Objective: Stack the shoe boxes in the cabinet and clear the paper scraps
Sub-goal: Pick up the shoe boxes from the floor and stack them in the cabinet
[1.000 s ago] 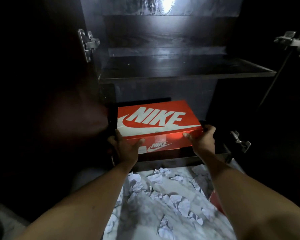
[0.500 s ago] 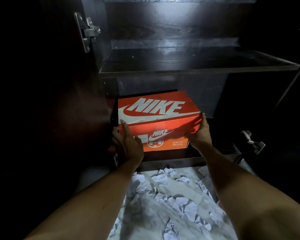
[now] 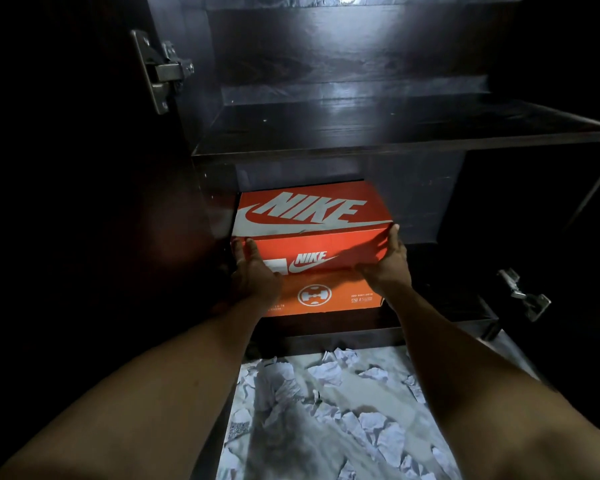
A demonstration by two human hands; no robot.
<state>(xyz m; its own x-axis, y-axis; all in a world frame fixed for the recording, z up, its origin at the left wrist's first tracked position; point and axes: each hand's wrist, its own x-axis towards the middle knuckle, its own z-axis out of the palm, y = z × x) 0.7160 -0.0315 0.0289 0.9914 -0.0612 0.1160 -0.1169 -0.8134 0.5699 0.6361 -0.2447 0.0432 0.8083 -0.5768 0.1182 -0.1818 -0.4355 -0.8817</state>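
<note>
Down in the bottom compartment of the dark cabinet (image 3: 326, 81), the orange shoe box (image 3: 312, 216) now sits further in and lower than half a second ago. A second back it was still tipped up at the front lip with thumbs hooked over the lid; now the whole front face shows, small logo, round emblem and all, and the box looks flat on the bottom shelf (image 3: 447, 306), tucked over to the left side wall.

Grip is different too. The left hand (image 3: 253, 275) lies against the front left corner with fingers straight, pointing up the face, not wrapped round anything. The right hand (image 3: 388, 261) is cupped flat on the front right corner, fingers running up the right edge and thumb across the front. So both hands are spread and pressing, box sandwiched between them.

Shelf above (image 3: 395, 133) looks the same. Crumpled paper scraps (image 3: 326, 370) are scattered over the marble floor (image 3: 309, 452) just in front of the cabinet, between the forearms, same mess as before
</note>
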